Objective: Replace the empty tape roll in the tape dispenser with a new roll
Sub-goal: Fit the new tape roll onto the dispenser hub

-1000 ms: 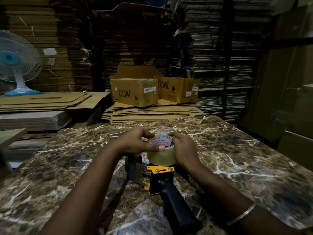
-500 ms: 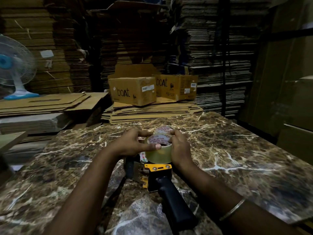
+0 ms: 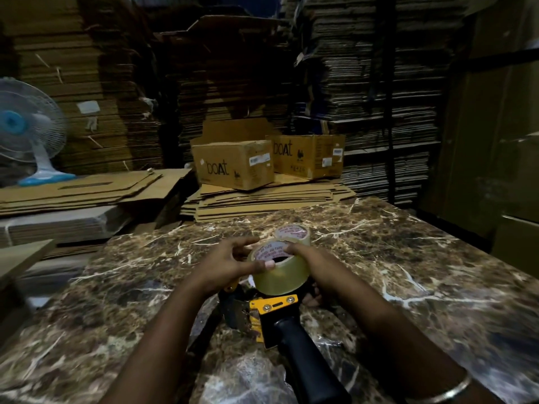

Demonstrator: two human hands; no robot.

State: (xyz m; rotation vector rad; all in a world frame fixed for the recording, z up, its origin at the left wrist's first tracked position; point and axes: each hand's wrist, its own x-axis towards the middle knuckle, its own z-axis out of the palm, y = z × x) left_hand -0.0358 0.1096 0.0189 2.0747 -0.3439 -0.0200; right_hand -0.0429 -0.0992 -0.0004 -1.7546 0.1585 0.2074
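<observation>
A clear tape roll [image 3: 280,275] with a printed white-and-red core sits on the tape dispenser [image 3: 271,313], which lies on the marble table [image 3: 423,272]. The dispenser has a yellow frame and a black handle [image 3: 303,363] pointing toward me. My left hand [image 3: 230,263] grips the roll from the left, thumb across its top rim. My right hand [image 3: 315,263] holds its right side. A second tape roll [image 3: 293,233] stands just behind, partly hidden by my fingers.
Flattened cartons [image 3: 262,202] are stacked at the table's far edge, with two brown "boat" boxes [image 3: 233,164] on top. A white and blue fan [image 3: 26,132] stands at the left. Tall cardboard stacks [image 3: 379,83] fill the background.
Both hands stay on the clear roll over the dispenser; the roll has settled slightly lower and to the right. The view has shifted a little.
</observation>
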